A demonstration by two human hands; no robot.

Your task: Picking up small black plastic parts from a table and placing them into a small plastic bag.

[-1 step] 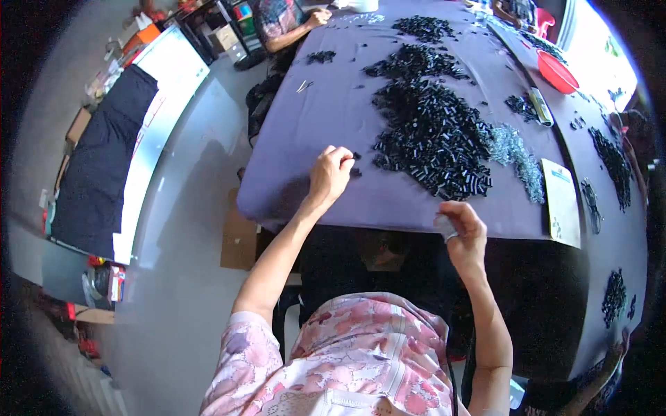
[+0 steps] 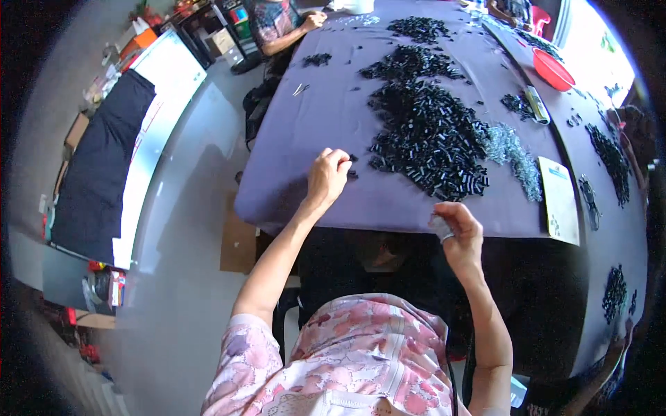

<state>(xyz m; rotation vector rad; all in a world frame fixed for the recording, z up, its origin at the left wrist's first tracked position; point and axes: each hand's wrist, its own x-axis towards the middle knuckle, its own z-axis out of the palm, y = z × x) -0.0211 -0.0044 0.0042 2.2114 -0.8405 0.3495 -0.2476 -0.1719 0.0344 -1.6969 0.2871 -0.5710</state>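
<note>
My left hand (image 2: 328, 176) is closed in a pinch just above the purple tablecloth (image 2: 284, 177), near the table's front edge. A few small black pieces (image 2: 352, 168) lie right beside its fingertips; whatever the pinch holds is hidden. Over the front edge, my right hand (image 2: 463, 234) is curled with thumb and fingers together. A pale, translucent thing (image 2: 440, 226) shows at its fingers, too blurred to name. Between and beyond my hands spreads a big heap of short black tubular pieces (image 2: 430, 132). Small clear pieces (image 2: 512, 149) are piled along the heap's right side.
A pale flat card or packet (image 2: 559, 197) lies at the right front, beside dark-handled scissors (image 2: 590, 201). Farther back are a red bowl (image 2: 554, 69) and a yellowish tube-shaped thing (image 2: 537, 105). Other people sit around the table; one person's arm (image 2: 288, 40) rests at the far left.
The whole view has shifted slightly. My hands keep nearly the same pose, and the pale thing at my right fingers shows a little differently.
</note>
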